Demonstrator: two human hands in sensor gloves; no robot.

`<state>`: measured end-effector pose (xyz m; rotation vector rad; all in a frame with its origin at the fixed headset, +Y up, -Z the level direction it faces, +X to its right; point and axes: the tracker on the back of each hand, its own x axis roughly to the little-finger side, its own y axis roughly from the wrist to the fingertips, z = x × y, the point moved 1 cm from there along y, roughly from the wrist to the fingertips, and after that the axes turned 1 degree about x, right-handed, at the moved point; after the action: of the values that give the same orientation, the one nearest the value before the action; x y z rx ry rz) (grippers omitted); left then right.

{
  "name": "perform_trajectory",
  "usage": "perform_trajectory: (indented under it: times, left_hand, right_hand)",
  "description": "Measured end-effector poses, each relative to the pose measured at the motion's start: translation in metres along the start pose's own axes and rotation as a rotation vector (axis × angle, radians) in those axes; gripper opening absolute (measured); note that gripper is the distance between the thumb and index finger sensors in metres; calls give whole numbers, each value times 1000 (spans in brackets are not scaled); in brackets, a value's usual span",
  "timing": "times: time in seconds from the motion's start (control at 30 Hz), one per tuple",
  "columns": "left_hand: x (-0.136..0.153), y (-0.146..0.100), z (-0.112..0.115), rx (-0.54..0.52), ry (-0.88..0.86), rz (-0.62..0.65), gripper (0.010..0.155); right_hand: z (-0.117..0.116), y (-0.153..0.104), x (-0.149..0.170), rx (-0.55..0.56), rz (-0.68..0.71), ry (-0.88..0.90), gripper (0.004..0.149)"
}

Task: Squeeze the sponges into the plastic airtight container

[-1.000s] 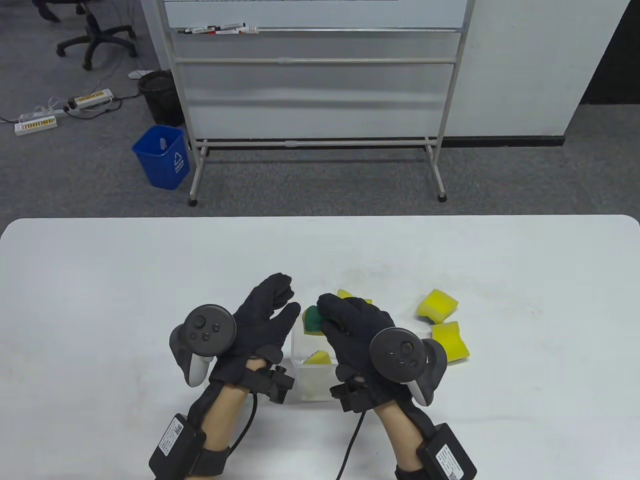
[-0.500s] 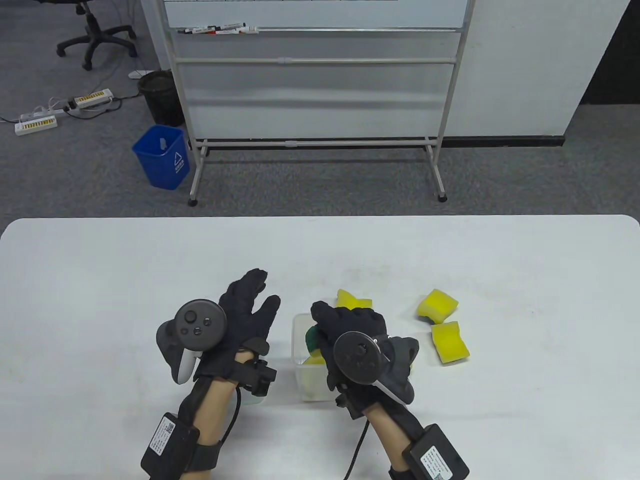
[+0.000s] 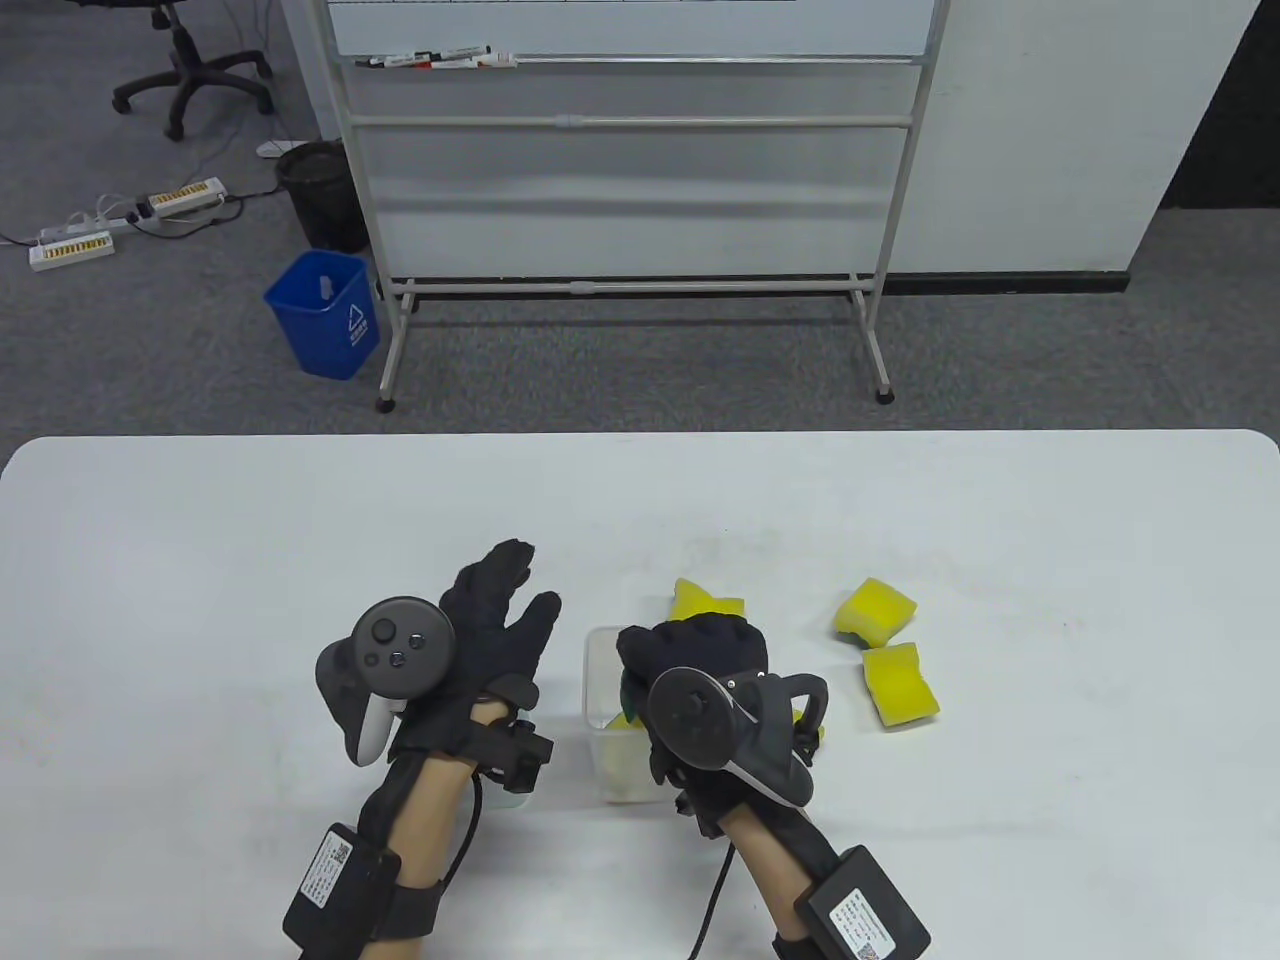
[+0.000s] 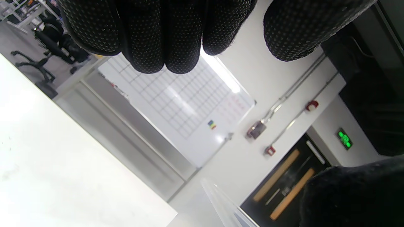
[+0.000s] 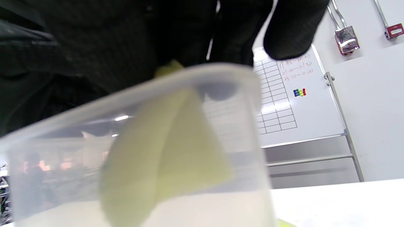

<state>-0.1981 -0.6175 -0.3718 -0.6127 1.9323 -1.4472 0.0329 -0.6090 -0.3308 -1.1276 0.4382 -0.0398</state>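
Observation:
A clear plastic container point(image 3: 604, 745) stands on the white table near its front. My right hand point(image 3: 655, 665) curls down over the container's mouth and presses a yellow sponge with a green side point(image 3: 626, 692) into it. In the right wrist view the container wall point(image 5: 240, 176) fills the frame, the folded yellow sponge point(image 5: 164, 157) shows through it, and my fingers point(image 5: 293, 28) hang over the rim. My left hand point(image 3: 515, 595) lies open and empty to the left of the container, apart from it. Its fingers point(image 4: 157, 34) hang spread in the left wrist view, above the container's rim point(image 4: 221, 201).
Three loose yellow sponges lie on the table: one just behind my right hand point(image 3: 708, 601), two to the right point(image 3: 877, 611) point(image 3: 902, 684). A whiteboard stand point(image 3: 630, 200) and a blue bin point(image 3: 324, 313) stand on the floor beyond the table's far edge.
My right hand has come down and back over the container, pushing the green-sided sponge into it. My left hand drew away to the left, then stayed still.

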Motion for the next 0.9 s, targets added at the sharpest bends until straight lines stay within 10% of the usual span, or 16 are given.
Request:
perform_trajectory:
  times: [0.6, 0.9]
  left_hand:
    - [2, 0, -3, -7, 7, -6, 69]
    - [4, 1, -6, 9, 102, -19, 70]
  right_hand:
    - [13, -1, 11, 88, -49, 74, 43]
    - [39, 4, 63, 23, -300, 148, 50]
